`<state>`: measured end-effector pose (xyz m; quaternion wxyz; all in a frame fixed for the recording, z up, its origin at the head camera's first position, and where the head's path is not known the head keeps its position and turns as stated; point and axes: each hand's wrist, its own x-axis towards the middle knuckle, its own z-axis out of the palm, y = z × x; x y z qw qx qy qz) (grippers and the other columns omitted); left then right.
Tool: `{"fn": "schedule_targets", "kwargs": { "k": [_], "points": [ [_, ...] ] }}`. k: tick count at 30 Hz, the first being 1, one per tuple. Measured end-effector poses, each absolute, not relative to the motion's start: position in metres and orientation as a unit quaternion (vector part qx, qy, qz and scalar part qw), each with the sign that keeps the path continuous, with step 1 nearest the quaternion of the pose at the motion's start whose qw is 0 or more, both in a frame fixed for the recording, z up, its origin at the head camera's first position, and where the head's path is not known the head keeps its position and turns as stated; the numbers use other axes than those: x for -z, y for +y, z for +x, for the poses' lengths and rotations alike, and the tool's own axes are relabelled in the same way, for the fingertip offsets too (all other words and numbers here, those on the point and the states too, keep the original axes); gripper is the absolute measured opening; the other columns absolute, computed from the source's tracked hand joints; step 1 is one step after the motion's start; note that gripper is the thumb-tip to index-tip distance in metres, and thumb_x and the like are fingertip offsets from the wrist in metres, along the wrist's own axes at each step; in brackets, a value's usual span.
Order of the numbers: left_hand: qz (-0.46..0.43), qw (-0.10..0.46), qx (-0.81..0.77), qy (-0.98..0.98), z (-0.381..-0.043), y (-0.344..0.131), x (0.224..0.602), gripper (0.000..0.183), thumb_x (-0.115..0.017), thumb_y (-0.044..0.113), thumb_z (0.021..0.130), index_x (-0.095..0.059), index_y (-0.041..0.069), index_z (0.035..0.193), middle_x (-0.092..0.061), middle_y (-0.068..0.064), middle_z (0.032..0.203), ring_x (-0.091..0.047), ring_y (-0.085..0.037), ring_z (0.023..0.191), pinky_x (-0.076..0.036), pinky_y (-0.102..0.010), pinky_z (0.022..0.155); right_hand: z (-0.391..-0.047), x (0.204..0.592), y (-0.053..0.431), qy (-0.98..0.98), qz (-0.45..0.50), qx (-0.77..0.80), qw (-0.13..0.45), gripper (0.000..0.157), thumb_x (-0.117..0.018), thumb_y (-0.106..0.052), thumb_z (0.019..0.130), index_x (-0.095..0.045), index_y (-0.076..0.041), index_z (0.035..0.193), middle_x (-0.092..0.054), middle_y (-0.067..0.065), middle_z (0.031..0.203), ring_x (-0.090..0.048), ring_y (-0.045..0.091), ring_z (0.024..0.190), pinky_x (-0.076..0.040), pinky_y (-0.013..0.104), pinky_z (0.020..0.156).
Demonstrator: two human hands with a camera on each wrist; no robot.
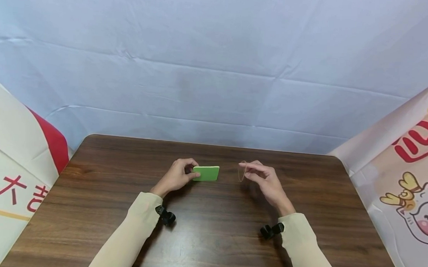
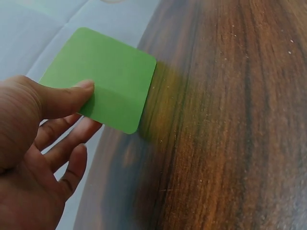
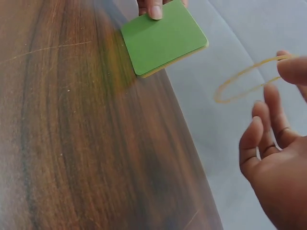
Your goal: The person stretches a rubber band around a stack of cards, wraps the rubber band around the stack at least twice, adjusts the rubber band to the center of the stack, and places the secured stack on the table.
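My left hand (image 1: pixel 178 174) pinches a small stack of green cards (image 1: pixel 206 173) by one side, thumb on the near face and fingers behind. Rounded corners and a thin layered edge show on the cards (image 3: pixel 165 38) in the right wrist view. Across a short gap to the right, my right hand (image 1: pixel 265 179) holds a thin yellowish rubber band (image 3: pixel 230 88) between thumb and fingertips. The band hangs as a loose loop toward the cards, apart from them. Both hands are raised over the brown wooden table (image 1: pixel 209 237).
A pale cloth backdrop (image 1: pixel 202 69) rises behind the table's far edge. Printed cloths with red characters and a cartoon figure (image 1: pixel 426 210) hang at both sides. Black wrist cameras (image 1: pixel 165 216) sit on both cuffs.
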<state>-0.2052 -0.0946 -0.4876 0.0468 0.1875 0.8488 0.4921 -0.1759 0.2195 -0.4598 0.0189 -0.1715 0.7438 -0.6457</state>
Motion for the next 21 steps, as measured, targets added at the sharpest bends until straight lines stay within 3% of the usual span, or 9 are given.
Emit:
{"fn": "schedule_targets", "kwargs": {
  "k": [3,7,9,14,17,21],
  "points": [
    [0.188,0.051,-0.507,0.840,-0.205,-0.095,0.485,0.013,-0.077,0.003,0.090,-0.072,0.002,0.101,-0.068,-0.006,0.086,-0.059,-0.016,0.073,-0.049,-0.030,0.065,-0.175,0.457,0.219,0.733,-0.178,0.656,-0.009,0.028,-0.066,0.003,0.095,-0.069,0.008,0.122,-0.062,0.014,0.102,-0.059,0.018,0.097,-0.050,0.025,0.089],
    [0.191,0.049,-0.533,0.823,-0.206,-0.096,0.481,0.013,-0.076,0.001,0.089,-0.071,-0.001,0.101,-0.068,-0.008,0.086,-0.059,-0.016,0.073,-0.050,-0.029,0.066,-0.175,0.453,0.216,0.730,-0.189,0.654,-0.058,0.028,-0.071,0.005,0.092,-0.070,0.009,0.120,-0.060,0.017,0.100,-0.061,0.016,0.087,-0.053,0.023,0.077],
    [0.192,0.051,-0.544,0.816,-0.206,-0.096,0.477,0.013,-0.076,-0.001,0.089,-0.071,-0.002,0.101,-0.068,-0.008,0.086,-0.060,-0.016,0.073,-0.051,-0.028,0.066,-0.175,0.450,0.215,0.735,-0.186,0.646,-0.089,0.031,-0.074,0.007,0.089,-0.070,0.008,0.120,-0.058,0.019,0.099,-0.060,0.017,0.082,-0.052,0.022,0.071],
    [0.200,0.065,-0.570,0.794,-0.207,-0.097,0.468,0.013,-0.076,-0.003,0.089,-0.070,-0.004,0.100,-0.070,-0.011,0.088,-0.065,-0.018,0.075,-0.052,-0.026,0.064,-0.178,0.443,0.210,0.743,-0.170,0.630,-0.151,0.046,-0.080,0.015,0.078,-0.070,0.006,0.122,-0.051,0.026,0.097,-0.052,0.028,0.084,-0.049,0.024,0.072],
    [0.202,0.072,-0.582,0.784,-0.207,-0.096,0.463,0.013,-0.076,-0.003,0.088,-0.070,-0.004,0.100,-0.071,-0.013,0.088,-0.068,-0.022,0.076,-0.053,-0.026,0.065,-0.177,0.434,0.207,0.749,-0.169,0.620,-0.161,0.058,-0.082,0.018,0.072,-0.067,0.006,0.126,-0.050,0.020,0.095,-0.047,0.031,0.087,-0.046,0.029,0.073],
    [0.195,0.073,-0.599,0.773,-0.206,-0.096,0.454,0.013,-0.077,-0.004,0.087,-0.069,-0.005,0.098,-0.072,-0.015,0.087,-0.069,-0.024,0.074,-0.056,-0.033,0.068,-0.167,0.413,0.200,0.770,-0.172,0.598,-0.137,0.068,-0.085,0.013,0.070,-0.063,0.004,0.133,-0.050,0.008,0.098,-0.047,0.021,0.091,-0.044,0.031,0.075]
  ]
}}
